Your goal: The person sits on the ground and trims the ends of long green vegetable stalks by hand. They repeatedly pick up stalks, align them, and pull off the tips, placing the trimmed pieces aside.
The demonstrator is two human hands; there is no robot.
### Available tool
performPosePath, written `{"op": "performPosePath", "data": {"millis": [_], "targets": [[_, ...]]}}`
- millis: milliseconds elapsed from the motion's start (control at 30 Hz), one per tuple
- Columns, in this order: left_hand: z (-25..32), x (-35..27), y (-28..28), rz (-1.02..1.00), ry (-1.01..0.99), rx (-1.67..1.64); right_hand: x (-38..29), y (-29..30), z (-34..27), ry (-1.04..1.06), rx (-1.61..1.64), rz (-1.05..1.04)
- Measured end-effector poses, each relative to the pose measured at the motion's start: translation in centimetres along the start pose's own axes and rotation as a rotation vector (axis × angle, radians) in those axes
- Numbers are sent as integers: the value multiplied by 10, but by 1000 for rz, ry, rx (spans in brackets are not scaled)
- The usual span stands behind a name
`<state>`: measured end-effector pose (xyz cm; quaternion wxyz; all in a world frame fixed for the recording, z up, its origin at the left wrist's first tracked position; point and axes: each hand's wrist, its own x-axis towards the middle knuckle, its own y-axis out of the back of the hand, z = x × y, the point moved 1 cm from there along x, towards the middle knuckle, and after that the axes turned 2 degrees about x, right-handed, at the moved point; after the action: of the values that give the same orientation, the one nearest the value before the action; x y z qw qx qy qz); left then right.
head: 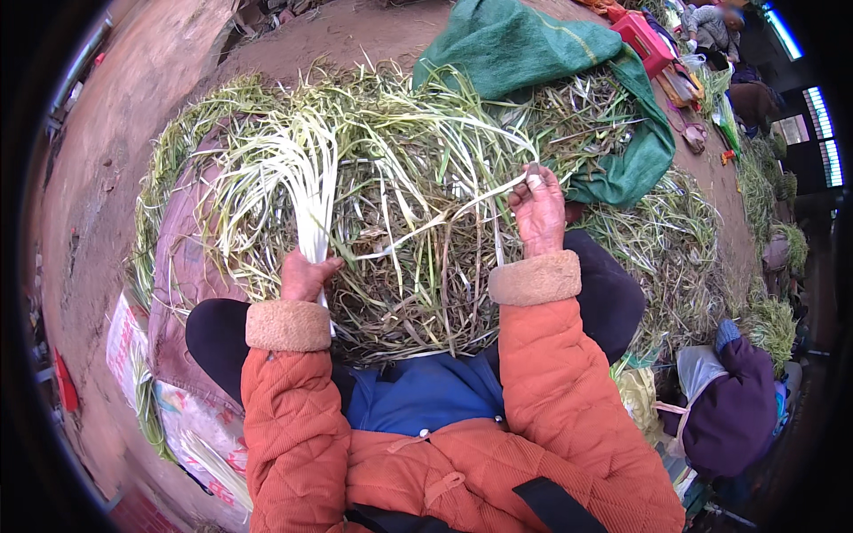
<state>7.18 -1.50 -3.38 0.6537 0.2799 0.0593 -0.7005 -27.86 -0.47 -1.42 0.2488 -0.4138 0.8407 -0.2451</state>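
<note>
My left hand (308, 274) is closed around a thick bundle of pale, long-stemmed vegetable stalks (313, 200), whose greenish leaf ends fan out up and to the left. Up and to the right, my right hand (538, 203) pinches a thin pale stalk (496, 191) between thumb and fingers; there is a light wrap on one fingertip. A large heap of loose green, white and brownish stalks and leaves (400, 300) lies before me, beneath and between both hands.
Green woven cloth (513, 50) covers the heap's far right part. A pink plastic stool (641, 43) stands beyond it. White printed sacking (200, 426) lies at left. Another person in purple (730, 406) is at lower right; a further person (713, 30) is at upper right.
</note>
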Motion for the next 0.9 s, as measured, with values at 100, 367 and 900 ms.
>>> {"op": "performPosePath", "data": {"millis": [100,367,900], "targets": [[28,-10,34,-25,56,-209,-7,-7,-2,-30,46,-204],[55,-29,-30,-213,-133,-665,-79,-120,80,-262,-270,-554],[37,-4,-7,4,25,-841,-120,32,-52,-73,-2036,175]]}}
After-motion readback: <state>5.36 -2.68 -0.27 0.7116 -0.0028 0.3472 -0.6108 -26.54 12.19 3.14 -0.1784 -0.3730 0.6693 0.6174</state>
